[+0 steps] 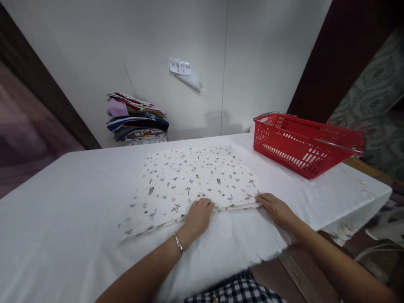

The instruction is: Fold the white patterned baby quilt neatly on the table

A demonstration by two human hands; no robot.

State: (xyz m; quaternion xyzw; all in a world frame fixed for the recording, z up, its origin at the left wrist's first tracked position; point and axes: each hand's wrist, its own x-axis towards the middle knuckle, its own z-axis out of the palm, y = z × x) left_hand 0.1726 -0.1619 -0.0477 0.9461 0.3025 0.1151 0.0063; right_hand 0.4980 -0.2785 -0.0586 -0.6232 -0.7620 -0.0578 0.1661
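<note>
A folded white cloth (202, 176) printed with small palm trees and other grey-green motifs lies flat on the white-covered table (78, 202). Its layered near edge faces me. My left hand (199, 213), with a silver bracelet at the wrist, is closed on the middle of that edge, fingers curled over the top. At the right near corner, my right hand (274, 207) pinches the same cloth between thumb and fingers. Both thumbs are mostly hidden from view.
A red plastic basket (303, 143) with metal handles stands at the table's right back. Behind the table's far edge rises a stack of folded fabrics (137, 118). A paper note (181, 69) hangs on the pale wall. Pink fabric (28, 130) hangs at the left.
</note>
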